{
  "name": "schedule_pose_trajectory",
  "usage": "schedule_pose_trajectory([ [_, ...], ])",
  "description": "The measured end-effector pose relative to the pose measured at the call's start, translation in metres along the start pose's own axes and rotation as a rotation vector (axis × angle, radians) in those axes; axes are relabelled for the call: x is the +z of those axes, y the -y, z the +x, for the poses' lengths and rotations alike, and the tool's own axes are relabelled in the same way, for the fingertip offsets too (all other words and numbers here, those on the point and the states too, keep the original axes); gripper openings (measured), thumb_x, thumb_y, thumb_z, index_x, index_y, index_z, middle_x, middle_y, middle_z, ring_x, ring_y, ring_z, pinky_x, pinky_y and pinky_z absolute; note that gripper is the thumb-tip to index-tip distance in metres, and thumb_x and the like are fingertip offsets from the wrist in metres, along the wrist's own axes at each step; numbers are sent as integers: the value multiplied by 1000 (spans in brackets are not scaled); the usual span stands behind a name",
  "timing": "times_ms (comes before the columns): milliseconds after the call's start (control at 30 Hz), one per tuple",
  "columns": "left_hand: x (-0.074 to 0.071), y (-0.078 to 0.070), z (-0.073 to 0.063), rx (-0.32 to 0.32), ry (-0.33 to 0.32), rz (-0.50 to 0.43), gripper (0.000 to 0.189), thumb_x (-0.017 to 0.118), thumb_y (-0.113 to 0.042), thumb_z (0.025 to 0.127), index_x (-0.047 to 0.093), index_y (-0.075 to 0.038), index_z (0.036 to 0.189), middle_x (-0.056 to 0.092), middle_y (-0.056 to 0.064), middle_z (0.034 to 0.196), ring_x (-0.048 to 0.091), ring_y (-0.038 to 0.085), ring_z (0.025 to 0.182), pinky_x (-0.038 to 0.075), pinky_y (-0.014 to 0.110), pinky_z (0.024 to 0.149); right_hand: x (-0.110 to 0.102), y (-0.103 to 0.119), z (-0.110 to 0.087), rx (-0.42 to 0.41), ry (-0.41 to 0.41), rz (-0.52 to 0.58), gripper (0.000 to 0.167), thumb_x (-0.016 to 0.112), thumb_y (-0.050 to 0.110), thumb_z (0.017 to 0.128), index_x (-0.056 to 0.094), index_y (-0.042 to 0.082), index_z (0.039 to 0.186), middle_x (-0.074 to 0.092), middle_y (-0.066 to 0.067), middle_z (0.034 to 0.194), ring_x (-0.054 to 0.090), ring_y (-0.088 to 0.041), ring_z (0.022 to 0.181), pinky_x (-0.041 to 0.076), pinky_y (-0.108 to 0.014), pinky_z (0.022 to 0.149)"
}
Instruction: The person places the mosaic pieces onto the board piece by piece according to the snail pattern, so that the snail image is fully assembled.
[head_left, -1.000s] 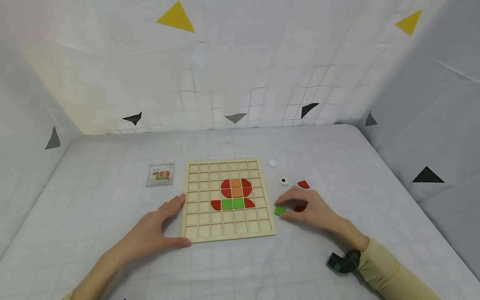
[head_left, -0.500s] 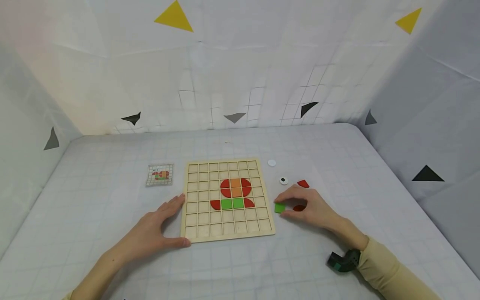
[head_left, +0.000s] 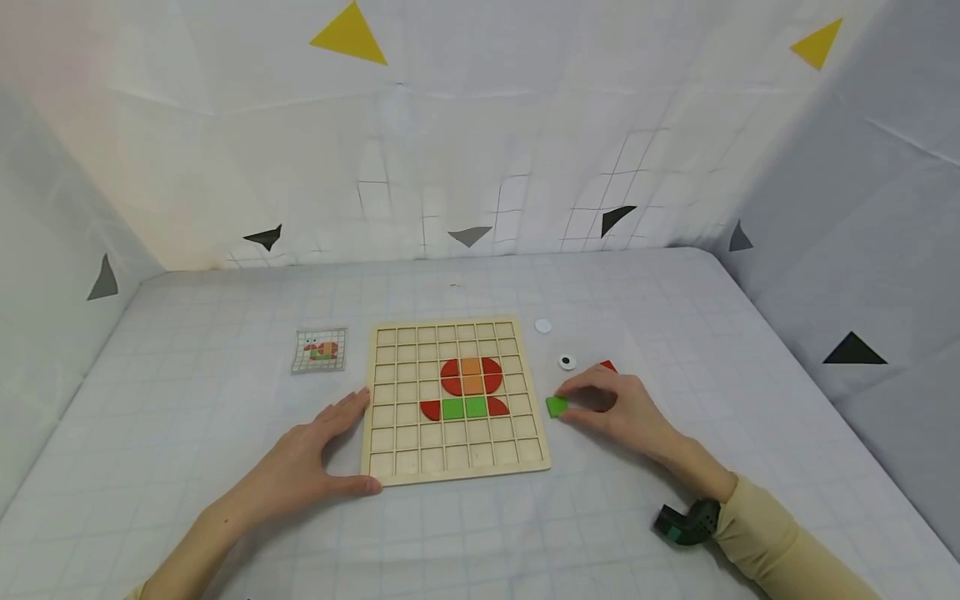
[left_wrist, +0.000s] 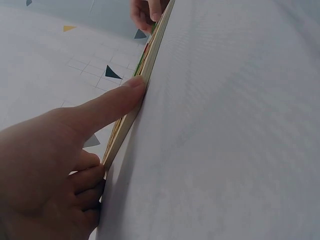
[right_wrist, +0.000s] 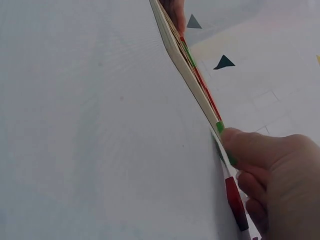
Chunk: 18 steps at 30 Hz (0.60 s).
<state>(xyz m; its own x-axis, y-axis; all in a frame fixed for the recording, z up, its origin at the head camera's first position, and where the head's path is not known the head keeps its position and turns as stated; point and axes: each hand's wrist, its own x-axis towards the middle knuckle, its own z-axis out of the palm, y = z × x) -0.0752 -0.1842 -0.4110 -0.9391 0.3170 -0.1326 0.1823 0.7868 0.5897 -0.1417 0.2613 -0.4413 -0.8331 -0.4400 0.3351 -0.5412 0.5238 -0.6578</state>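
Note:
A wooden grid board (head_left: pixel 386 467) lies on the table, with red quarter-round, orange square and green square tiles set in its middle cells. My left hand (head_left: pixel 296 467) rests at the board's near left corner, fingertips touching the left side and thumb (left_wrist: pixel 112 105) against the front edge. Just off the board's right side, my right hand (head_left: pixel 626 412) pinches a green square tile (head_left: pixel 556 407) between thumb and fingers. The right wrist view shows that green tile (right_wrist: pixel 220 127) tilted up close to the board's edge. A red piece (right_wrist: pixel 236 202) lies beneath this hand.
Left of the board lies a small picture card (head_left: pixel 320 350) printed with a coloured grid figure. A white disc (head_left: pixel 543 326), an eye disc (head_left: pixel 567 362) and a partly covered red piece (head_left: pixel 609 366) lie to the board's right. Cloth walls stand behind and at both sides.
My right hand has shifted slightly up and left with the green tile, which is now tilted and nearer the board. The red pieces beside it have become more covered. My left hand stays put.

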Motion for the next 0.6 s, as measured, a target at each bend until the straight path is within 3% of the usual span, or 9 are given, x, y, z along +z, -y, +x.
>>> schedule_pose_trajectory([
  [267,-1,1,-1,-3,-3,-9,115,79,-72,65,28,-29,159,32,0,163,29,36,149,27,65,114,14,36,18,136,-20,69,29,87,22,79,75,30,104,72,16,97,60,-8,96,47,-29,88],
  [500,0,1,0,0,-3,-12,115,79,-71,65,29,-28,159,32,1,163,29,37,149,27,65,114,54,71,46,-22,8,135,27,87,16,78,76,14,102,75,5,96,67,-14,92,55,-34,84],
  [600,1,1,0,0,-2,-14,115,79,-71,65,29,-29,159,32,2,163,29,37,149,27,65,114,70,83,57,-46,25,139,26,86,15,78,76,12,102,75,3,96,66,-15,93,57,-33,80],
])
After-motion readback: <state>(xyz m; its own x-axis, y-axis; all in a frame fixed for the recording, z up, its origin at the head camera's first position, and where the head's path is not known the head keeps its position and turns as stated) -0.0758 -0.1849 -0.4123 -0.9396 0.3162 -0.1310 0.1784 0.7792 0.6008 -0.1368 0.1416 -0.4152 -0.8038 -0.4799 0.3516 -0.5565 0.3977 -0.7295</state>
